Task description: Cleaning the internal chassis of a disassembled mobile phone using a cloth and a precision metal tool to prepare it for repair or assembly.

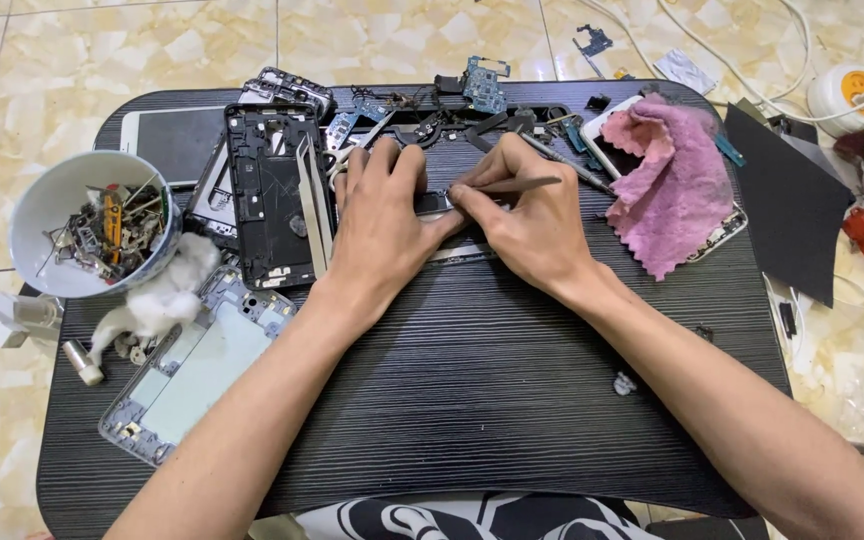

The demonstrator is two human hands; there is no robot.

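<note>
Pinching a thin metal pry tool (517,184), right hand (527,215) fingers closed, left hand (382,215) pressing a small dark phone part (434,203), pink cloth (667,180) at three o'clock.

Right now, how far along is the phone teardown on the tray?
Done: a black phone frame and a pale frame lie stripped, and loose parts fill the bowl. In hand: the left hand pins a small dark part while the right hand works it with a thin metal tool. Left: circuit boards lie scattered and unsorted.
</note>
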